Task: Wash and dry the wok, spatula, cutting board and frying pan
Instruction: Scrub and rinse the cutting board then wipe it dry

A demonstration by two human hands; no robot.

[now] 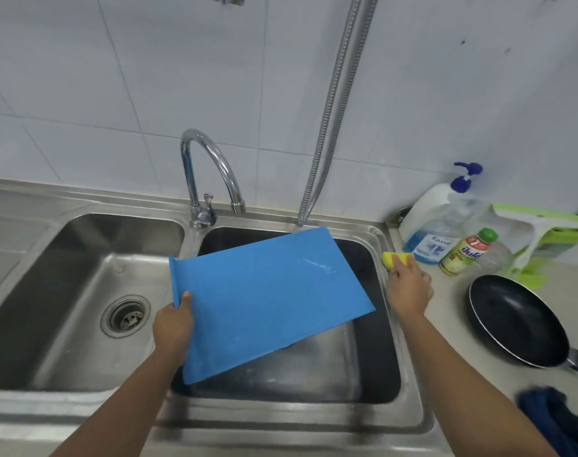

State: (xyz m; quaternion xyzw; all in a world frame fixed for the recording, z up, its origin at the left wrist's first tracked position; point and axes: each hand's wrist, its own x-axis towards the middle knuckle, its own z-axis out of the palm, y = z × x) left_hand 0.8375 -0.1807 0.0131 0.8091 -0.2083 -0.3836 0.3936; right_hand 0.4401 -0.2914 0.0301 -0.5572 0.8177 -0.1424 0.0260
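Left hand (172, 319) pinches blue cutting board (264, 298) over right sink basin (384, 374). Right hand (408, 285) grips yellow sponge (394, 258). Soap bottle (429, 225) label: "Kassa".

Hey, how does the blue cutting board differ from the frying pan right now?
The cutting board is blue, flat and rectangular; the frying pan is black and round. The left hand grips the cutting board tilted over the right basin; the frying pan rests untouched on the counter. Neither touches the right hand, which holds a sponge.
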